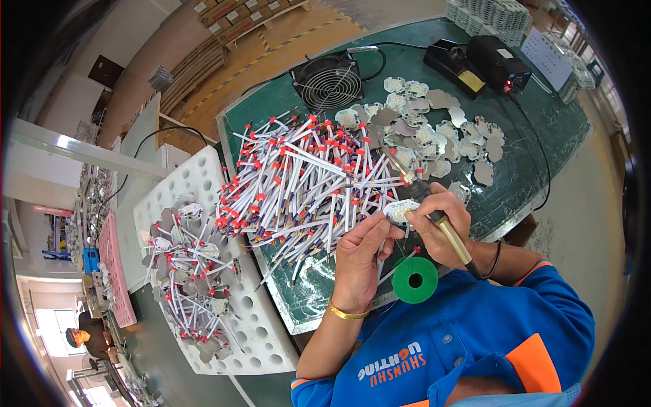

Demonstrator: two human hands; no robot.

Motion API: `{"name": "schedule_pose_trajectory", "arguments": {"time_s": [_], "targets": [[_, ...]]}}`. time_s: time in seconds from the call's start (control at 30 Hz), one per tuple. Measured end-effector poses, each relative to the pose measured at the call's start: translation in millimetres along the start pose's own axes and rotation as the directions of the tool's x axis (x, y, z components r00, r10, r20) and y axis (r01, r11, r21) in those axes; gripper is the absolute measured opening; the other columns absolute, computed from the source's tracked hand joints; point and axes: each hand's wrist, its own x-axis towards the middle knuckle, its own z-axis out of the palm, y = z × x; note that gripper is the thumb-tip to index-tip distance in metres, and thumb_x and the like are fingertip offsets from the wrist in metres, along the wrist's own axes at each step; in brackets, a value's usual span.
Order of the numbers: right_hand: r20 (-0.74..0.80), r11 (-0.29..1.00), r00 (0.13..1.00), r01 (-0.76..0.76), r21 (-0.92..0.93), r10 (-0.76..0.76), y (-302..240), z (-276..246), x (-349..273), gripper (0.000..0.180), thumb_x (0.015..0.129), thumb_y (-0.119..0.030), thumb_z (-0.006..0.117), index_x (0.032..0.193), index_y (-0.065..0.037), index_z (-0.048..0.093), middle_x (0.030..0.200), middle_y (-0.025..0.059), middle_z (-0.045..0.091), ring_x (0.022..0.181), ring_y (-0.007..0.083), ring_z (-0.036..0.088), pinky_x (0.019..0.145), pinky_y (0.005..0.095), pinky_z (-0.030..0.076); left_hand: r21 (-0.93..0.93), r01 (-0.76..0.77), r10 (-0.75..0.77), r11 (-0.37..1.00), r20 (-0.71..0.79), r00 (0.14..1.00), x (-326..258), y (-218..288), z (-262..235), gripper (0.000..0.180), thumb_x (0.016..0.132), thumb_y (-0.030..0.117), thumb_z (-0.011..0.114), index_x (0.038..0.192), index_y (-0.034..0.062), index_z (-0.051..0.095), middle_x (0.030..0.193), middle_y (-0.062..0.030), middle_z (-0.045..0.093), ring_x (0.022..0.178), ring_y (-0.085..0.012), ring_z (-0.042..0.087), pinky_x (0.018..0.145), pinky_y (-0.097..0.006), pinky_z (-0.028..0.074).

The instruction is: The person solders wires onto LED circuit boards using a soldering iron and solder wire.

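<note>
Blue-sleeved forearms rise from below; white perforated tray (203,176) of wired boards, far left; heaped red-tipped wires (298,183); left hand (358,254) (gold bangle) pinching small round board (400,210); green solder spool (415,279) beneath; right hand (444,227) gripping soldering iron (434,210), tip near board.

Small white round board (400,210) touching tilted soldering iron (434,216).

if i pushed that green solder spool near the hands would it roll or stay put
The green solder spool seems to lie flat on its flange on the green mat, hole facing up, so it would probably slide, not roll. It looks small, likely dense for its size. Tipped on edge, its round rim would likely roll towards the table edge.
</note>
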Motion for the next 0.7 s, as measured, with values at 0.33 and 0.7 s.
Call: {"name": "schedule_pose_trajectory", "arguments": {"time_s": [0.33, 0.7], "targets": [[-0.022, 0.999, 0.999, -0.044, -0.017, 0.043, 0.3, 3.2, -5.5, 0.021, 0.073, 0.000, 0.069, 0.084, -0.005, 0.053, 0.062, 0.0050, 0.048, 0.053, 0.0134, 0.043, 0.045, 0.0266, 0.033, -0.003, -0.022, 0.022, 1.000, -0.061, 0.998, 0.3, -2.5, 1.4, 0.020, 0.086, 0.010, 0.057, 0.103, 0.0008, 0.061, 0.080, -0.0084, 0.065, 0.059, -0.0065, 0.047, 0.053, -0.018, 0.036], [0.153, 0.991, 0.980, 0.133, -0.009, -0.130, 6.1, -41.2, -9.5, 0.018, 0.077, -0.010, 0.063, 0.091, -0.002, 0.054, 0.064, 0.0089, 0.049, 0.055, 0.0223, 0.046, 0.047, 0.0321, 0.035, 0.484, -0.134, 0.221, 0.865, -0.128, 0.967, -11.6, 14.1, 2.1, 0.021, 0.083, 0.008, 0.060, 0.100, -0.0046, 0.062, 0.077, -0.0085, 0.066, 0.069, -0.0085, 0.061, 0.061, -0.018, 0.046]]}}
